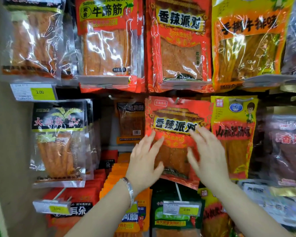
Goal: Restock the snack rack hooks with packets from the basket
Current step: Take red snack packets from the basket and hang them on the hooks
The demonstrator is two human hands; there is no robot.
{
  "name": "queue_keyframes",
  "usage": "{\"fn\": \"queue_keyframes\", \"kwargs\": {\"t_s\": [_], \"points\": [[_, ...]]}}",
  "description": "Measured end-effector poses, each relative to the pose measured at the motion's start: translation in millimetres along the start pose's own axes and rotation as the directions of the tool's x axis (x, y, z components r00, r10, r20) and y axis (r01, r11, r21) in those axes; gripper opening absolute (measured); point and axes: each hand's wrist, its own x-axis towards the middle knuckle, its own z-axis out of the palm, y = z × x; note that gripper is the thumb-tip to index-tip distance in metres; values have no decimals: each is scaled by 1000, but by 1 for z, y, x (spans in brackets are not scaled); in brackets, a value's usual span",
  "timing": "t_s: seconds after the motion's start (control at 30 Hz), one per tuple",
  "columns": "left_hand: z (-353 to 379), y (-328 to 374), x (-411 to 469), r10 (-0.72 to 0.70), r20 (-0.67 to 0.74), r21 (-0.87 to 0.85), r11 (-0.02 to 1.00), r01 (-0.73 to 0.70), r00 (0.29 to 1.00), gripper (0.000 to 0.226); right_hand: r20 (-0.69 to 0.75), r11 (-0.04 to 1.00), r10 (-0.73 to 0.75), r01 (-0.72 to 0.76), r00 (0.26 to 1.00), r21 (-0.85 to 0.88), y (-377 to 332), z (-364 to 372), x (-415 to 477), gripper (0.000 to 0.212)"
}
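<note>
A red snack packet with black characters hangs on a metal hook in the middle row of the rack. My left hand lies in front of its lower left part with fingers spread and straight. My right hand is spread over its right side, fingers straight and blurred. Neither hand grips the packet. To its left a hook carries only packets hanging far back. The basket is out of view.
Packets fill the rack all round: a matching red one above, a yellow packet to the right, a clear black-labelled one to the left. Price tags stick out on hook ends below. A wall borders the left.
</note>
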Motion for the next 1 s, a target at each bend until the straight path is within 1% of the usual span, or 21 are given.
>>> {"fn": "queue_keyframes", "kwargs": {"t_s": [0.03,0.1,0.17,0.27,0.4,0.53,0.67,0.7,0.77,0.8,0.83,0.9,0.93,1.0], "points": [[5,-4,0,14,18,26,1000,-15,1000,74,78,999,-19,21,997,-25,-1,7,-6,55],[16,-11,3,23,49,68,997,-26,999,80,205,999,7,-1,979,-33,0,21,-10,60],[28,-21,9,5,65,98,995,-11,998,87,295,998,57,-44,954,-49,4,33,-5,64],[44,-38,22,-16,103,130,992,2,995,94,410,994,94,-67,907,-81,13,57,6,69],[59,-58,44,-43,165,160,987,16,985,99,492,990,133,-91,860,-108,23,87,13,76],[60,-65,65,-75,258,172,985,31,963,93,580,984,161,-87,799,-153,27,101,20,86],[50,-62,75,-119,332,153,986,71,936,90,655,979,202,-139,728,-148,23,100,36,76],[46,-60,76,-118,343,128,989,78,932,88,675,977,211,-163,707,-135,21,96,41,71],[33,-54,75,-117,358,15,993,119,926,81,709,969,223,-232,669,-86,15,80,47,62],[26,-49,71,-111,350,-51,989,138,930,75,703,962,227,-270,674,-52,10,70,46,57],[19,-44,65,-106,327,-117,982,151,939,68,677,954,230,-300,699,-15,5,59,43,52],[4,-32,43,-98,248,-237,959,158,964,54,615,923,263,-379,744,63,-10,34,27,43],[-4,-27,26,-91,191,-290,946,145,977,47,606,887,295,-447,739,113,-19,20,15,38],[-16,-16,-19,-108,90,-396,908,135,990,34,626,787,345,-579,699,214,-42,-8,-17,24]]}}
